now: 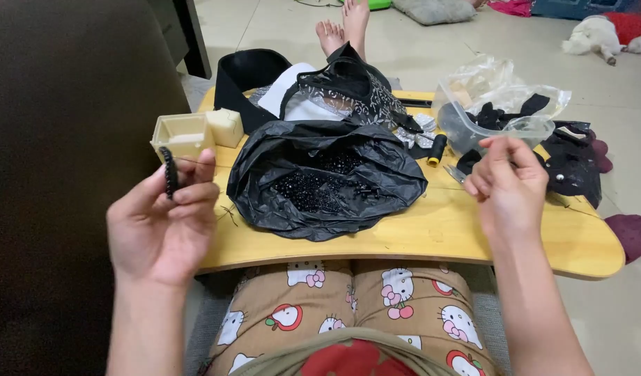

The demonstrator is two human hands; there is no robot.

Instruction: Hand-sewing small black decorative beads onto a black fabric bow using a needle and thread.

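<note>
The left hand (160,226) is raised palm-up, its thumb and forefinger pinched shut on a short black beaded strip (169,172) that stands nearly upright between the fingertips. A thin thread runs from those fingers toward the right, though too fine to follow all the way. The right hand (505,184) is lifted at about the same height, its fingers curled in and its thumb and forefinger pressed together as if pinching something very small; whether a needle or thread end sits there cannot be told. Just beyond the left fingertips stands a small cream plastic box (182,136) on the edge of the yellow wooden lap table (432,233). Between the two hands, on the table, lies an open black plastic bag (327,177) with a heap of tiny black beads (310,191) in its hollow. Just beyond the right fingers is a clear plastic container (502,125) holding black fabric pieces, and to the left of those fingers a black thread spool (437,149) lies on the table. Farther out from the bag sits dark patterned fabric (348,90). Below the table, the person's lap shows cartoon-print trousers (348,306).
</note>
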